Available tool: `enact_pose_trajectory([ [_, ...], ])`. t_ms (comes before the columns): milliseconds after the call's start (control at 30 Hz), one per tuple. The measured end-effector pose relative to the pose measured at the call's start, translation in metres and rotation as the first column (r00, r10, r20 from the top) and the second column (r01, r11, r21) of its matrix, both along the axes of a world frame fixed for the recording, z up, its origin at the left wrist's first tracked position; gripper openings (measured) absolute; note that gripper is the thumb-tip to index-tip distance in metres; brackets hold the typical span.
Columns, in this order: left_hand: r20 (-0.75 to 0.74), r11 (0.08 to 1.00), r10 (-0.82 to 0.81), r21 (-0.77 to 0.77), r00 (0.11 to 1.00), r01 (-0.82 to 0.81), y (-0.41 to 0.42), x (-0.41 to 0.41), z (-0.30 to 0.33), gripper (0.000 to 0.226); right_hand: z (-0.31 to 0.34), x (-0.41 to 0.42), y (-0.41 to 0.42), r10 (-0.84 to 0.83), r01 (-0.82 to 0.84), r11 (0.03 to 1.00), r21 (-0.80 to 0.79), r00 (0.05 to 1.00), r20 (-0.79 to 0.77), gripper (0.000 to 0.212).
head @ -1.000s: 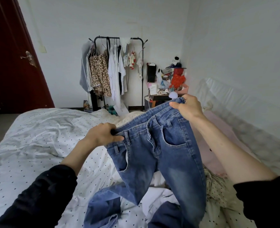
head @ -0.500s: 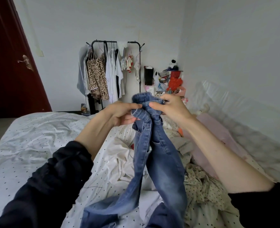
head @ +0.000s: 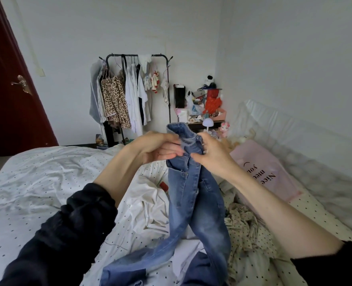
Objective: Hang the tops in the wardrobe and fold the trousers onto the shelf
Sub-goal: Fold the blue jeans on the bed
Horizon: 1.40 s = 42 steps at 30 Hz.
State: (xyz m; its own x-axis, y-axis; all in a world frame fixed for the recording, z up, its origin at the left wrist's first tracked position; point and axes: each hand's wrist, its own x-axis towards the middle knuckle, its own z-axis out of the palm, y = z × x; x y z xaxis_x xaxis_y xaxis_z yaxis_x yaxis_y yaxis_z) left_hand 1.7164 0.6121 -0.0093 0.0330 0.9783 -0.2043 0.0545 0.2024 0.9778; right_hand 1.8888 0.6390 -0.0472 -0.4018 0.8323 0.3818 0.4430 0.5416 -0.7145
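Above the bed (head: 36,182), both hands pinch the jeans (head: 193,195) at the waistband, left hand (head: 160,148) and right hand (head: 211,154) almost touching. Legs hang straight down, long axis vertical, halves together.

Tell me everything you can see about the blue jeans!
The jeans are blue denim, faded paler along the legs, with darker cuffs at the bottom. They are folded lengthwise, leg against leg, and held up by the waistband above the bed. The left hand and the right hand both grip the waistband, close together. A pocket seam and stitching show near the top. The legs hang down and their ends lie crumpled on the dotted sheet.
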Motion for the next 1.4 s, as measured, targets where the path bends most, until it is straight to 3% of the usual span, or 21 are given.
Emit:
enact_pose_trajectory([
  [67, -0.023, 0.997, -0.026, 0.079, 0.999, 0.028, -0.001, -0.005, 0.0, 0.018, 0.005, 0.01, 0.007, -0.015, 0.007, 0.998, -0.069, 0.993, -0.117, 0.034],
  [133, -0.06, 0.983, 0.057, 0.176, 0.997, -0.046, 0.0, -0.019, -0.009, 0.025, 0.018, 0.019, 0.01, 0.029, -0.057, 0.99, -0.132, 0.979, -0.204, 0.038],
  [200, -0.119, 0.967, 0.14, 0.229, 0.983, -0.11, 0.004, -0.034, -0.019, 0.068, 0.041, 0.026, 0.013, 0.064, -0.103, 0.983, -0.154, 0.969, -0.239, 0.046],
  [267, -0.128, 0.978, 0.039, 0.207, 0.991, -0.012, 0.006, -0.04, -0.02, 0.106, 0.068, 0.029, 0.017, 0.12, -0.153, 0.981, -0.121, 0.962, -0.243, 0.052],
  [333, -0.093, 0.966, -0.11, 0.223, 0.99, 0.128, 0.01, -0.04, -0.012, 0.115, 0.094, 0.028, 0.017, 0.183, -0.216, 0.972, -0.093, 0.943, -0.277, 0.048],
  [400, -0.033, 0.947, -0.136, 0.288, 0.99, 0.14, 0.012, -0.037, 0.008, 0.102, 0.118, 0.025, 0.017, 0.219, -0.254, 0.964, -0.074, 0.924, -0.312, 0.042],
  [500, -0.084, 0.9, -0.052, 0.428, 0.995, 0.083, 0.009, -0.032, 0.053, 0.047, 0.15, 0.023, 0.024, 0.201, -0.233, 0.972, -0.034, 0.898, -0.39, 0.039],
  [567, -0.121, 0.859, 0.05, 0.512, 0.991, 0.019, 0.007, -0.031, 0.085, 0.029, 0.169, 0.02, 0.029, 0.166, -0.189, 0.982, -0.003, 0.869, -0.466, 0.038],
  [700, -0.086, 0.747, 0.189, 0.659, 0.978, -0.087, 0.006, -0.025, 0.138, 0.03, 0.185, 0.012, 0.033, 0.137, -0.189, 0.982, -0.025, 0.793, -0.593, 0.035],
  [833, -0.033, 0.677, 0.261, 0.719, 0.965, -0.158, 0.003, -0.027, 0.168, 0.031, 0.149, 0.007, 0.035, 0.216, -0.352, 0.915, -0.196, 0.839, -0.499, 0.064],
  [967, -0.025, 0.671, 0.257, 0.724, 0.966, -0.16, -0.002, -0.032, 0.183, 0.028, 0.121, 0.003, 0.04, 0.275, -0.393, 0.871, -0.295, 0.888, -0.369, 0.04],
  [1067, -0.005, 0.675, 0.287, 0.71, 0.958, -0.199, -0.004, -0.037, 0.19, 0.027, 0.126, 0.004, 0.04, 0.302, -0.416, 0.867, -0.275, 0.876, -0.376, 0.03],
  [1167, 0.014, 0.686, 0.414, 0.653, 0.91, -0.322, 0.001, -0.05, 0.184, 0.026, 0.135, -0.003, 0.039, 0.203, -0.265, 0.948, -0.178, 0.932, -0.302, 0.005],
  [1233, -0.07, 0.715, 0.519, 0.582, 0.852, -0.388, 0.004, -0.059, 0.167, 0.03, 0.13, -0.012, 0.038, 0.075, -0.092, 0.993, -0.079, 0.979, -0.191, 0.019],
  [1300, -0.208, 0.789, 0.539, 0.463, 0.816, -0.403, 0.004, -0.068, 0.143, 0.035, 0.119, -0.018, 0.036, 0.004, -0.027, 0.993, -0.119, 0.982, -0.189, 0.021],
  [1400, -0.339, 0.929, 0.369, 0.167, 0.865, -0.33, -0.004, -0.087, 0.101, 0.061, 0.107, -0.022, 0.028, -0.008, -0.065, 0.967, -0.247, 0.959, -0.283, 0.033],
])
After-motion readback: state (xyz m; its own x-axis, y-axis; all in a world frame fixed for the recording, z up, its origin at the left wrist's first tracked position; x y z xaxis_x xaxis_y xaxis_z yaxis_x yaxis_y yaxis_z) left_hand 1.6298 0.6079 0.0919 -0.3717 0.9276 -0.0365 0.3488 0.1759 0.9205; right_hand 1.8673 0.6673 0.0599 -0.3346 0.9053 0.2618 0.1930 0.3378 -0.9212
